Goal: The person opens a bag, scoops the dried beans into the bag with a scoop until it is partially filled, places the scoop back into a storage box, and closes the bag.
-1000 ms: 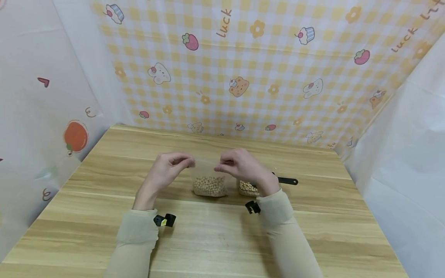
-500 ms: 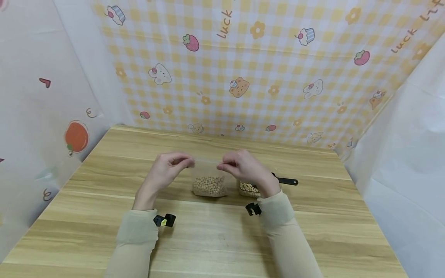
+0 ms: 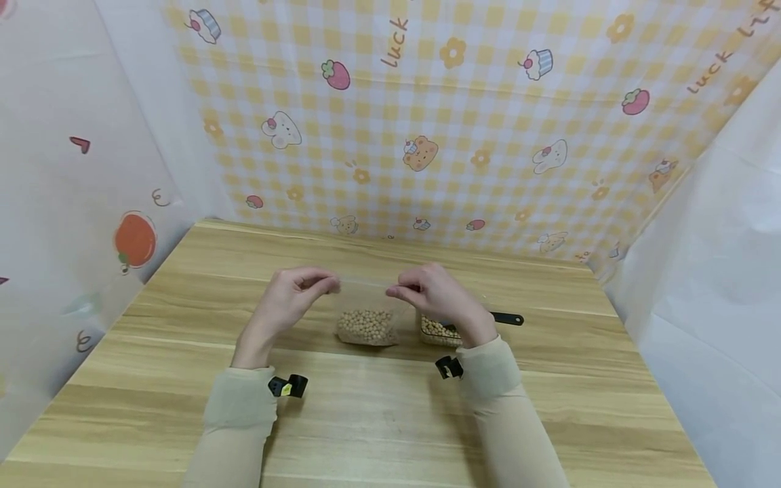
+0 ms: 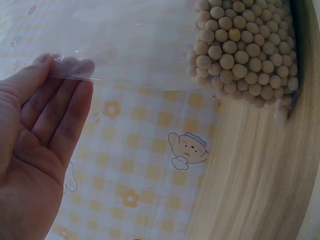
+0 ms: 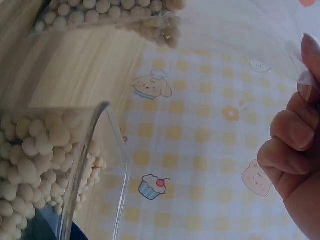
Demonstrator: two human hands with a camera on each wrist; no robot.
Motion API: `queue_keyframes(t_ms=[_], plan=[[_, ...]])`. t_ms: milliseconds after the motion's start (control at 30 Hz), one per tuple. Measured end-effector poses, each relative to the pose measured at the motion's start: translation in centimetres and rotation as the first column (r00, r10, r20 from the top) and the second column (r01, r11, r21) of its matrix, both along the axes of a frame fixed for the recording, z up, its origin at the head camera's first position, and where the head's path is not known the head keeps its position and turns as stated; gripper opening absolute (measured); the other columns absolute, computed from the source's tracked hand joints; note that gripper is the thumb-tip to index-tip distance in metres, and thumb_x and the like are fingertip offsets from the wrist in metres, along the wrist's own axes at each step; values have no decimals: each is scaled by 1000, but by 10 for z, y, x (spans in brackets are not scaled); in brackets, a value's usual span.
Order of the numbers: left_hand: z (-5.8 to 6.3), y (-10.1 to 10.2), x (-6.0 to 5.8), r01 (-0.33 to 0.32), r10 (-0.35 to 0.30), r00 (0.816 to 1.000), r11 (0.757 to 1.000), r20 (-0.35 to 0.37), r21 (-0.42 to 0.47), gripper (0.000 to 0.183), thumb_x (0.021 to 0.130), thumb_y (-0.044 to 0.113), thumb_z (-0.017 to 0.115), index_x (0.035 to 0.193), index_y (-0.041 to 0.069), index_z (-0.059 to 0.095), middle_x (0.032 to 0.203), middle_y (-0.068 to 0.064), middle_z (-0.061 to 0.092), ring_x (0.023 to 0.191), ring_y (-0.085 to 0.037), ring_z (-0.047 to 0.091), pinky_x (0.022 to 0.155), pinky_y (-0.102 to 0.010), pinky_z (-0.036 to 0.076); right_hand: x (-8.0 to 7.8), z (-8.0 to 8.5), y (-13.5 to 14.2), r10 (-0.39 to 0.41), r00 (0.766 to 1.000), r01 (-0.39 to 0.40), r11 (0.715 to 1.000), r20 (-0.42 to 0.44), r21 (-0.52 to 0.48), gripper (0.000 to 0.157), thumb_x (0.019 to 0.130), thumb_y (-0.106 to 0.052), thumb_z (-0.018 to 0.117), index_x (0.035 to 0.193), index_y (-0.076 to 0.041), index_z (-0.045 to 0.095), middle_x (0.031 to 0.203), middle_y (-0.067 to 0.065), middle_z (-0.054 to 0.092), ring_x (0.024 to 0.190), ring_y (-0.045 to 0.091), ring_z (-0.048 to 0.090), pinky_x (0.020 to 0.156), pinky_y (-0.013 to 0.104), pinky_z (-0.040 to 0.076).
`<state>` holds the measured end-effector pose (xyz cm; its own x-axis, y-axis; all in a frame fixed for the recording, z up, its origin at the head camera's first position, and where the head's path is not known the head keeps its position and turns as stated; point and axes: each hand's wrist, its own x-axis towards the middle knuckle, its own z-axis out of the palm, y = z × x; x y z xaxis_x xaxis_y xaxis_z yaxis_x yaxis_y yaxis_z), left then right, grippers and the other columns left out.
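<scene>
A clear plastic bag point(image 3: 366, 298) stands upright on the table, its lower part filled with small round beige balls point(image 4: 245, 55). At the bag's upper left corner, my left hand point(image 3: 295, 295) pinches the film between thumb and fingers. My right hand point(image 3: 433, 295) pinches the top edge on the other side, thumb against a bent forefinger in the right wrist view. Beside the bag, partly behind my right wrist, sits a clear box point(image 5: 107, 150) of similar balls. A dark utensil lies in it, its black handle point(image 3: 508, 318) sticking out to the right.
The wood-grain table point(image 3: 378, 420) runs back to a yellow checked cloth point(image 3: 390, 135) hanging behind it. White sheets hang at the left point(image 3: 55, 203) and right point(image 3: 720, 285). Black camera mounts sit on both wrists.
My right hand has shifted slightly to the right along the bag's top edge, showing more of the bag's mouth and the box. My left hand has barely moved.
</scene>
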<state>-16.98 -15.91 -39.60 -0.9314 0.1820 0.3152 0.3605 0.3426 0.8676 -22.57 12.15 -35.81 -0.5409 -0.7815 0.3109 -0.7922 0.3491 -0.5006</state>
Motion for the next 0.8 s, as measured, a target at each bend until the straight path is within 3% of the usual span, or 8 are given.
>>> queue_keyframes(t_ms=[267, 467, 700, 800], plan=[[0, 1, 0, 9, -9, 1000, 1000, -24, 18, 17, 96, 7, 59, 105, 1, 73, 97, -8, 73, 90, -21, 69, 82, -26, 54, 3, 3, 8, -68, 996, 66, 997, 51, 35, 44, 94, -26, 66, 60, -19, 38, 54, -9, 30, 47, 4, 26, 49, 23, 31], [-1, -1, 0, 7, -6, 1000, 1000, -23, 30, 17, 96, 8, 60, 105, 3, 73, 96, -7, 73, 90, -21, 69, 82, -25, 53, 3, 3, 8, -32, 999, 31, 999, 21, 27, 38, 97, -22, 61, 62, -17, 46, 56, -9, 32, 49, 4, 27, 51, 23, 31], [0, -2, 0, 2, -1, 1000, 1000, -16, 29, 16, 96, 11, 61, 103, 4, 74, 95, -5, 73, 90, -18, 69, 82, -25, 53, 4, 4, 12, -65, 996, 63, 997, 54, 36, 42, 94, -27, 66, 61, -18, 40, 54, -9, 31, 48, 4, 27, 50, 23, 31], [0, -1, 0, -7, 7, 1000, 1000, -9, 19, 17, 96, 10, 60, 104, 4, 73, 96, -6, 73, 90, -19, 69, 82, -24, 53, 3, 3, 14, -51, 998, 50, 998, 47, 28, 38, 95, -24, 64, 63, -17, 45, 56, -9, 33, 49, 4, 28, 51, 24, 32]])
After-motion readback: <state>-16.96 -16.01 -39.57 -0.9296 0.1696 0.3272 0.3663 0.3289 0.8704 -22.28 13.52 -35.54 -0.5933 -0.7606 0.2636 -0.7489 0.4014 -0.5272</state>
